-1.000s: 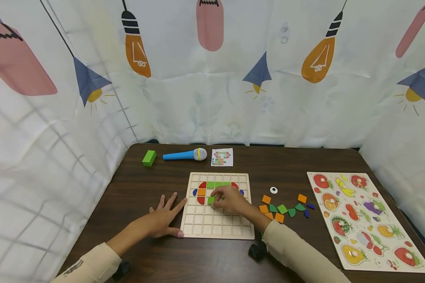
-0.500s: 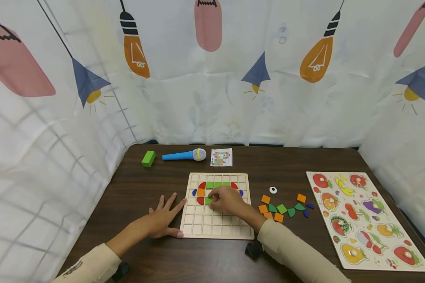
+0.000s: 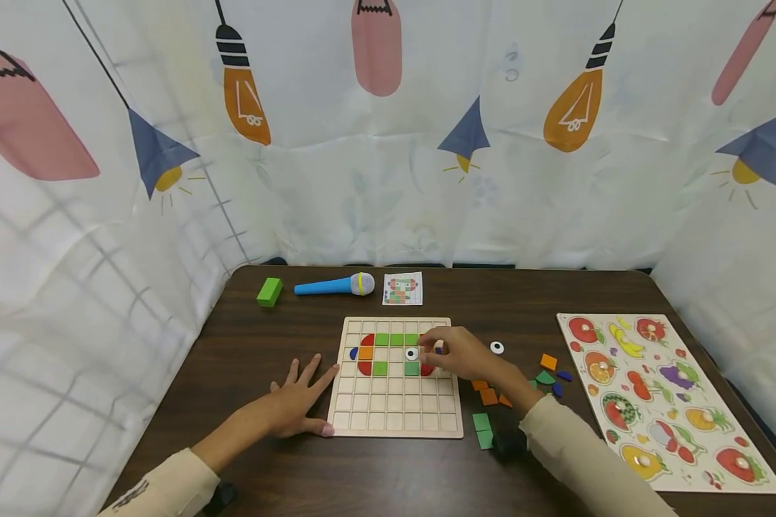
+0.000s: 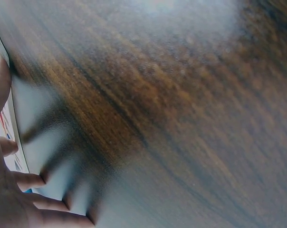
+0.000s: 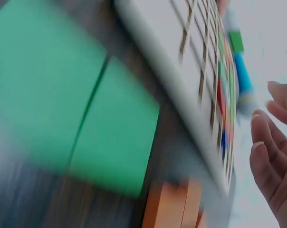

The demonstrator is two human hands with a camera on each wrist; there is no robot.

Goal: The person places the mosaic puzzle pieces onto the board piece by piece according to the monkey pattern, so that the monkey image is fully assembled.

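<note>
The right hand (image 3: 455, 352), fingers loosely bent and seemingly pinching nothing, hovers beside the eye disc (image 3: 412, 354) in the gridded board (image 3: 386, 425); a brush could knock it askew, and the low forearm (image 3: 516, 382) could scatter the orange tiles (image 3: 488, 396). The left hand (image 3: 297, 402) lies spread, thumb at the board's edge. Board cells also hold coloured pieces (image 3: 396, 339); 1 spare disc (image 3: 496, 347) lies on the counter (image 3: 388, 474).

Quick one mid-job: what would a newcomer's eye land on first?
Probably the curtain printed with lamps, behind the table. Next, the bright fruit board on the table's right side. Then the wooden grid board mid-table, where the right hand is beside a round eye piece.
</note>
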